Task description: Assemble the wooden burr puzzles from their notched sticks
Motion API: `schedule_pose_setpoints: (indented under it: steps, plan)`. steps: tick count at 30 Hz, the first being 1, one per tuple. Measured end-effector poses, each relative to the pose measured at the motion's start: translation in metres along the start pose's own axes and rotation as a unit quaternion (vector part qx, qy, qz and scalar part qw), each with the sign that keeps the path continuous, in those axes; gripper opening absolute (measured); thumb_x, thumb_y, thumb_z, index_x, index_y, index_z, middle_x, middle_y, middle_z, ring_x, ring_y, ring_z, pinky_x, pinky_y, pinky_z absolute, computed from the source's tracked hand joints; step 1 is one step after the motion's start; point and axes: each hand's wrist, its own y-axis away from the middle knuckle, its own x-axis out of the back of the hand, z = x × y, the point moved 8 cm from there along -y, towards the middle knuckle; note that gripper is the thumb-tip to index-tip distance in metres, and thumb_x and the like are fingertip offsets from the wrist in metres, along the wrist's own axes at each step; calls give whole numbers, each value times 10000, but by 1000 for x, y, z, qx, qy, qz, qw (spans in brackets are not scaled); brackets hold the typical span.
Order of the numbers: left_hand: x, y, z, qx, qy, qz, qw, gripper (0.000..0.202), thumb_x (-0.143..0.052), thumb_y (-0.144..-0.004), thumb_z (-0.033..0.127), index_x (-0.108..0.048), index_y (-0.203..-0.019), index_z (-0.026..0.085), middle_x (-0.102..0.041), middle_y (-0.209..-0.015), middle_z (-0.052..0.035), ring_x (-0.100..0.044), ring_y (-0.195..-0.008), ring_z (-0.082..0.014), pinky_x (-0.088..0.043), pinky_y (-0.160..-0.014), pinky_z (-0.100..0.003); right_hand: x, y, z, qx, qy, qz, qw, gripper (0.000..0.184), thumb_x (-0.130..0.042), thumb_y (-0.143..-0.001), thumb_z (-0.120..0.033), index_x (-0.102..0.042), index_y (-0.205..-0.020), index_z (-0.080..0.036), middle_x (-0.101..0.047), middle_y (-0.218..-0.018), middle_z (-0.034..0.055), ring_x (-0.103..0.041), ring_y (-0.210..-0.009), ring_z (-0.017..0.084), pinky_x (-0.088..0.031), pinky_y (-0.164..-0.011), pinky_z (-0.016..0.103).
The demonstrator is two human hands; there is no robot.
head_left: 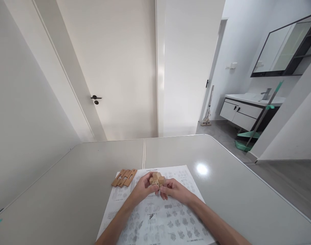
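Both hands meet over the near-middle of the counter [68, 190], w/ a wooden puzzle [156, 178] pinched between them. Left hand [142, 189] closes on the puzzle's left side, thumb and fingers curled in narrow around it. Right hand [175, 191] grips the right and lower side the same way, fingertips touching the wood. The puzzle is a small cluster of light-brown blocks, partly interlocked, held just above the paper; exact block count can't be told at this res. Forearms come in from the bottom edge and converge on it.

Under the hands lies an instruction sheet [157, 221], white, printed w/ rows of small grey diagrams, flat on the counter. At the sheet's far-left corner a few loose notched sticks [124, 177] lie side by side, touching each other, partly on the paper, near the left hand but apart from it.

The counter is grey w/ a seam down the middle and a light glare spot to the right of the sheet.

Bkgd: white door [114, 68] w/ a dark lever handle [96, 98] beyond the counter. To the right, an open bathroom w/ a vanity [237, 114] and tap, a black-framed mirror [285, 47] above it, a green-handled broom [263, 114] leaning by the vanity, and a mop [208, 109] against the wall.
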Motion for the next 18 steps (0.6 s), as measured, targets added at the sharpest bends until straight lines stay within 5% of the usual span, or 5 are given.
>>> schedule_pose_setpoints:
  steps: [12, 18]
  plan:
    - [5, -1, -1, -13, -32, 12, 999, 645, -756, -792, 594, -633, -1262, 170, -687, -1074, -114, -646, -876, -235, -541, -820, -368, 3, -4, 3, 8, -22, 29, 999, 374, -659, -890, -561, -743, -882, -196, -648, -759, 24, -536, -612, 143, -455, -583, 281]
    - [10, -2, -8, -17, -51, 52, 997, 648, -699, -856, 557, -585, -1383, 198, -666, -1284, -127, -607, -1201, -308, -480, -1045, -428, 19, -1, 13, 3, 46, 147, 988, 251, -739, -843, -450, -717, -942, -220, -591, -651, -23, -485, -566, 140, -381, -547, 266]
